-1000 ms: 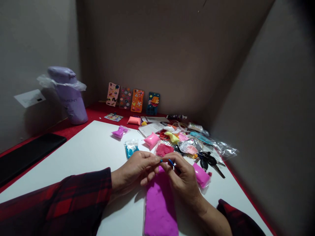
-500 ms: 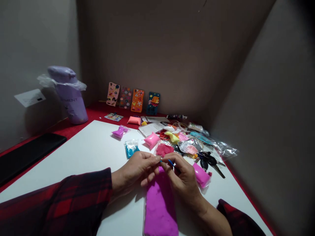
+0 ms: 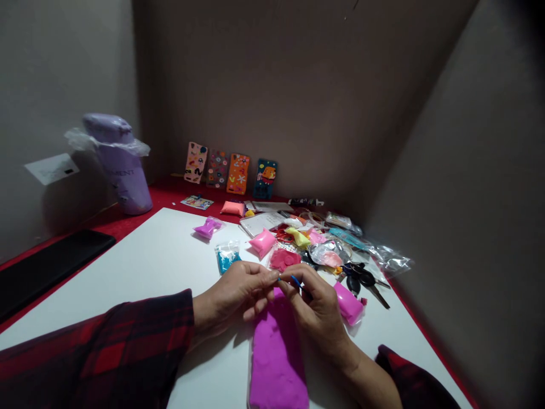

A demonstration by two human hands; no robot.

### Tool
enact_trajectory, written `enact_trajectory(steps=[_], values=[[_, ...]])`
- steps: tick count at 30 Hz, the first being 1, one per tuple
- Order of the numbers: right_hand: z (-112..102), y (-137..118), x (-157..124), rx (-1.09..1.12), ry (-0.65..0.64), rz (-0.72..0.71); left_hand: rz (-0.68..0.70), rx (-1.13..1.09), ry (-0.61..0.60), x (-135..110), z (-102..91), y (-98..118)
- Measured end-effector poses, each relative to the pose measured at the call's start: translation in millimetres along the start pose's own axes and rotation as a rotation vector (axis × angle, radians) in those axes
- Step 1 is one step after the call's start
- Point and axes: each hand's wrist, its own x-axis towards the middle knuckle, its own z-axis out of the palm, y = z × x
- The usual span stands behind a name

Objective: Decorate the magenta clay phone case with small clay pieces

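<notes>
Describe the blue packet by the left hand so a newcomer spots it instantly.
Over the white board, find the left hand. Just beyond its knuckles lies a small clear packet. Its blue colour sets it apart from the pink pouch on its right and the purple pouch farther back.

matt, faintly lumpy purple slab (image 3: pixel 279 358) near, smooth white board (image 3: pixel 170 258) beneath, plaid cloth sleeve (image 3: pixel 106 346) at left, glossy plastic pink packet (image 3: pixel 348 304) at right, metal key blade (image 3: pixel 380 297), shiny crinkled clear plastic wrapper (image 3: pixel 392 258) farther right, smooth lilac tumbler (image 3: pixel 125 184) far left
</notes>
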Motion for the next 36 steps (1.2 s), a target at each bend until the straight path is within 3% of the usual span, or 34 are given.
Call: enact_trajectory(steps=[36], values=[[0.2, 0.1, -1.2, -0.007, -0.006, 0.012, 0.013, 0.003, 0.015, 1.6, -0.4, -2.1]])
